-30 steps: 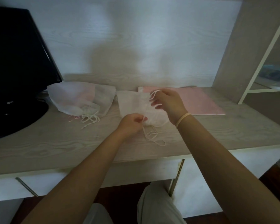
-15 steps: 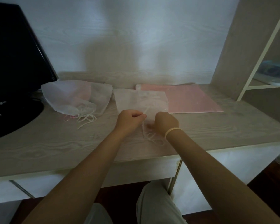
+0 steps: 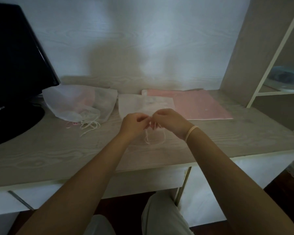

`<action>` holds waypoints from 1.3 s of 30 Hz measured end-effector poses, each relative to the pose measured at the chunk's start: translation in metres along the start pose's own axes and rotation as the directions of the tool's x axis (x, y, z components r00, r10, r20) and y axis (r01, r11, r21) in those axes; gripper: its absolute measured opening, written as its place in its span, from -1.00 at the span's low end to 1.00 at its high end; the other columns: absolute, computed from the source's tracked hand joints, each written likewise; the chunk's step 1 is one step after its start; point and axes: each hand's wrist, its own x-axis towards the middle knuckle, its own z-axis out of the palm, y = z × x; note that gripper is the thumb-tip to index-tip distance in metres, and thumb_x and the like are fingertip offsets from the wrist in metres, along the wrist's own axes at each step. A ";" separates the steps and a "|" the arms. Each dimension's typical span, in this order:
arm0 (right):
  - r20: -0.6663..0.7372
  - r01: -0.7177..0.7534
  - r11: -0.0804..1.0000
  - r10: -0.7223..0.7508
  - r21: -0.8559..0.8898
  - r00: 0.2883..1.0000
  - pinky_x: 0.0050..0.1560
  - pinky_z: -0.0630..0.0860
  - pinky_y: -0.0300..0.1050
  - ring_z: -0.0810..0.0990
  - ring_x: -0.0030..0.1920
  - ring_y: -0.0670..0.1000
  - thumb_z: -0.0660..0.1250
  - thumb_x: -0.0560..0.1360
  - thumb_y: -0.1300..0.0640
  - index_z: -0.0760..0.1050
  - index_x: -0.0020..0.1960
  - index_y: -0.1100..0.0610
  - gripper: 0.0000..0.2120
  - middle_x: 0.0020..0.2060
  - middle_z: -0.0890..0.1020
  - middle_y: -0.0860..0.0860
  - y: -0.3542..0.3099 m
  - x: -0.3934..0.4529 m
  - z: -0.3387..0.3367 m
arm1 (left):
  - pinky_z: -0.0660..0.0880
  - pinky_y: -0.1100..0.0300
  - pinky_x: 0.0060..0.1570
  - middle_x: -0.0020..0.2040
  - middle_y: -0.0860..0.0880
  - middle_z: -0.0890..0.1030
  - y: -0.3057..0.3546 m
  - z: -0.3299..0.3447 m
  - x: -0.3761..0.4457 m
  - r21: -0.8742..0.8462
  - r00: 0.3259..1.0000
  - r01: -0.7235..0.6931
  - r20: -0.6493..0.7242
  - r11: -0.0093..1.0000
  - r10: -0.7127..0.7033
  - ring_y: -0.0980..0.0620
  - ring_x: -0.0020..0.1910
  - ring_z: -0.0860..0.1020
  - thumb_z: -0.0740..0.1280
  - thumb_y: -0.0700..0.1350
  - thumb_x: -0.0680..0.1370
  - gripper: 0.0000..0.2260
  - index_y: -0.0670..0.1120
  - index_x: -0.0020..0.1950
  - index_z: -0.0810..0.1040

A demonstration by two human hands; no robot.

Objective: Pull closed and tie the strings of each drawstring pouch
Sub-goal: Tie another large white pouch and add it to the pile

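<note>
A white drawstring pouch lies flat on the desk in front of me, its mouth toward me. My left hand and my right hand meet at that mouth, fingers curled, each pinching the pouch's white strings. Loose loops of string hang below my hands onto the desk. A pile of other white pouches with tangled strings sits to the left. Pink pouches lie flat to the right.
A black monitor on its round base stands at the left, close to the pouch pile. A shelf unit with a white frame rises at the right. The wooden desk ends at a front edge near my knees.
My right hand came down from the pouch's far side to its near mouth and closed in beside my left hand. Both hands now pinch the strings together.
</note>
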 end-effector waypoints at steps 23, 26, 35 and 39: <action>-0.095 0.021 0.988 -0.036 -0.156 0.995 -0.20 0.57 -0.21 0.63 -0.25 0.00 0.13 0.50 0.35 0.62 -0.13 0.18 -0.72 -0.25 0.65 0.05 -0.009 0.041 -0.009 | 0.39 0.28 -0.33 -0.25 -0.07 0.61 0.007 0.009 -0.007 -0.295 0.945 0.307 0.202 0.905 -0.255 0.05 -0.30 0.49 0.21 -0.10 0.66 -0.73 -0.20 0.05 0.67; -0.094 0.031 0.983 -0.049 -0.179 0.994 -0.17 0.58 -0.18 0.65 -0.24 0.01 0.16 0.45 0.35 0.59 -0.22 0.15 -0.73 -0.28 0.65 0.04 0.000 0.037 -0.007 | 0.38 0.24 -0.34 -0.27 -0.07 0.62 0.005 0.005 -0.002 -0.361 0.944 0.323 0.184 0.875 -0.273 0.02 -0.31 0.49 0.23 -0.08 0.65 -0.70 -0.28 0.10 0.64; -0.017 0.021 0.950 -0.028 -0.313 0.999 -0.14 0.50 -0.19 0.60 -0.20 -0.02 0.29 0.53 0.02 0.60 -0.04 0.14 -0.79 -0.14 0.66 0.02 0.015 0.026 -0.007 | 0.42 0.22 -0.29 -0.23 -0.09 0.64 0.007 0.005 -0.002 -0.434 0.949 0.314 0.161 0.844 -0.270 0.03 -0.29 0.55 0.23 -0.11 0.64 -0.78 -0.17 -0.03 0.62; 0.023 0.077 0.947 -0.073 -0.313 0.997 -0.01 0.55 -0.11 0.61 -0.05 0.01 0.38 0.44 0.05 0.54 0.08 0.10 -0.76 -0.05 0.63 0.00 0.018 0.025 -0.001 | 0.42 0.19 -0.29 -0.22 -0.10 0.64 0.004 0.004 0.001 -0.445 0.949 0.316 0.152 0.838 -0.277 0.02 -0.30 0.55 0.24 -0.11 0.64 -0.76 -0.23 0.01 0.64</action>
